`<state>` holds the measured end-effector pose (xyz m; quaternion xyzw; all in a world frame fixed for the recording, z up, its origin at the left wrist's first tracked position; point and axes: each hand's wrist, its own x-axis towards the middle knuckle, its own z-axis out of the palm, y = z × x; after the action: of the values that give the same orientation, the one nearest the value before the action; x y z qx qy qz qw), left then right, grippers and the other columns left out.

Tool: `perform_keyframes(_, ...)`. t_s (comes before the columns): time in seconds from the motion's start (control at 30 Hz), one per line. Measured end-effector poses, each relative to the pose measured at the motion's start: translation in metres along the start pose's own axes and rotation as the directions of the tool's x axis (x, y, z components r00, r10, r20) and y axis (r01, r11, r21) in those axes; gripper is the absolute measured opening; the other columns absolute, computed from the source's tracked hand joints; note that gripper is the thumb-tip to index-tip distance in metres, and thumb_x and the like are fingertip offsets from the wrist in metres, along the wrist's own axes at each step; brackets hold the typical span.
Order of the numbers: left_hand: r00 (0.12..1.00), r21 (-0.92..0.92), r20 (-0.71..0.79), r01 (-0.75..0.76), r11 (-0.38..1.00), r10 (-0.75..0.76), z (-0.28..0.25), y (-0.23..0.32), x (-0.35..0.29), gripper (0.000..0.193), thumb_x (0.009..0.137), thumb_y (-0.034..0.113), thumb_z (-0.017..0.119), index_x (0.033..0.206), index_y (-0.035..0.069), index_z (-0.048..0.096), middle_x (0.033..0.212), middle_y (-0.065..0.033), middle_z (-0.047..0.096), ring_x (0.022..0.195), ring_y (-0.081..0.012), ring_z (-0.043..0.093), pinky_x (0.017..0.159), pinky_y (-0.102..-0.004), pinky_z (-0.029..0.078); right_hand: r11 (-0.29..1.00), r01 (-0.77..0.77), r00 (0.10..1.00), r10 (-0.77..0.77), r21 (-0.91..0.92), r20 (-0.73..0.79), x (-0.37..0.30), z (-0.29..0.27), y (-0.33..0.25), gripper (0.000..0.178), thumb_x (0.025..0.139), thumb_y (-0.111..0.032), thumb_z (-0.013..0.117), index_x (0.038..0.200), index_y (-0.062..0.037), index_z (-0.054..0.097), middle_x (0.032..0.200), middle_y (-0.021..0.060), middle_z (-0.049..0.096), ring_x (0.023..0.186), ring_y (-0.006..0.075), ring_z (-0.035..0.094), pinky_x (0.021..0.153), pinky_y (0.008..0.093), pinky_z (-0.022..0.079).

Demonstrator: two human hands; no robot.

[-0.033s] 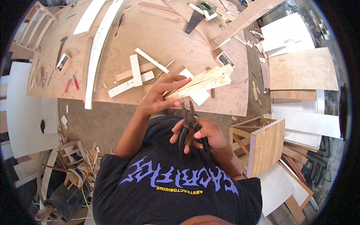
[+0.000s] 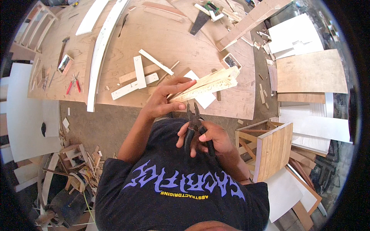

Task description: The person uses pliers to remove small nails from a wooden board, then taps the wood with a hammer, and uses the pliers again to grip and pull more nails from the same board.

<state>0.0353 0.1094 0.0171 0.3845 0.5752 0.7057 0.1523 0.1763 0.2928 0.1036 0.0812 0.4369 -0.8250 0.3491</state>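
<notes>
Left hand [image 2: 163, 99] pinches a bundle of pale wood strips [image 2: 216, 85] by its left end, fingers curled over the far side, thumb along the near edge; the grip is closed down to the wood's thickness. Bundle slants toward far right, held above the near edge of the plywood worktop [image 2: 154, 34]. Right hand [image 2: 216, 138], just nearer the body, is partly curled about black-handled pliers [image 2: 195, 124], thumb on the right handle; handles spread, tips parted and pointing away from the wearer, close to the left thumb. Whether a tip touches that thumb cannot be told. Beyond the bundle to the left, white strips [image 2: 139, 72] lie crossed; farther left, a long white board [image 2: 103, 50], red-handled pliers [image 2: 78, 85] and a hammer [image 2: 62, 50]. Far side: a dark-bladed saw [image 2: 199, 22]. Right of the worktop: a slatted wooden piece [image 2: 274, 154].
</notes>
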Motion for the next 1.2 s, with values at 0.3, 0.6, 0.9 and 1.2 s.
perform_keyframes(0.3, 0.999, 0.007, -0.036, -0.028, 1.000, 0.029, 0.000, -0.004, -0.006, 0.075, 0.079, 0.046, 0.080, 0.140, 0.007, 0.061, 0.134, -0.0215, 0.059, 0.124, -0.0322, 0.056, 0.105, -0.0427, 0.041, 0.995, -0.025, 0.999, 0.023, -0.100, -0.023, 0.003, 0.000, -0.002, 0.040, 0.079, -0.023, 0.056, 0.112, 0.0000, 0.060, 0.090, 0.0132, 0.070, 0.058, 0.0117, 0.053, 0.055, 0.0232, 0.044)
perform_keyframes(0.6, 0.996, 0.045, -0.068, -0.049, 0.998, 0.052, 0.000, -0.006, -0.008, 0.075, 0.081, 0.047, 0.078, 0.140, 0.005, 0.060, 0.133, -0.0209, 0.059, 0.121, -0.0310, 0.057, 0.103, -0.0423, 0.043, 0.977, 0.064, 0.998, -0.069, 0.206, 0.017, 0.013, 0.002, 0.015, 0.034, 0.079, -0.021, 0.058, 0.108, -0.0019, 0.056, 0.088, 0.0112, 0.062, 0.070, 0.0201, 0.058, 0.061, 0.0325, 0.048)
perform_keyframes(0.9, 0.993, 0.050, -0.069, -0.088, 0.995, 0.092, 0.002, -0.010, -0.006, 0.075, 0.085, 0.048, 0.074, 0.142, 0.004, 0.057, 0.135, -0.0227, 0.057, 0.121, -0.0323, 0.058, 0.102, -0.0424, 0.043, 0.807, -0.165, 0.974, 0.041, 0.568, 0.224, 0.013, -0.003, 0.015, 0.028, 0.080, -0.017, 0.061, 0.101, -0.0058, 0.047, 0.079, 0.0048, 0.046, 0.065, 0.0182, 0.051, 0.053, 0.0341, 0.045)
perform_keyframes(1.2, 0.981, 0.081, -0.131, -0.131, 0.988, 0.141, 0.004, -0.010, -0.002, 0.073, 0.086, 0.047, 0.075, 0.141, 0.002, 0.058, 0.132, -0.0238, 0.057, 0.119, -0.0312, 0.059, 0.102, -0.0408, 0.044, 0.798, -0.139, 0.976, 0.009, 0.586, 0.219, 0.019, -0.001, 0.019, 0.033, 0.077, -0.019, 0.066, 0.103, -0.0085, 0.048, 0.079, 0.0044, 0.049, 0.063, 0.0176, 0.050, 0.050, 0.0330, 0.043)
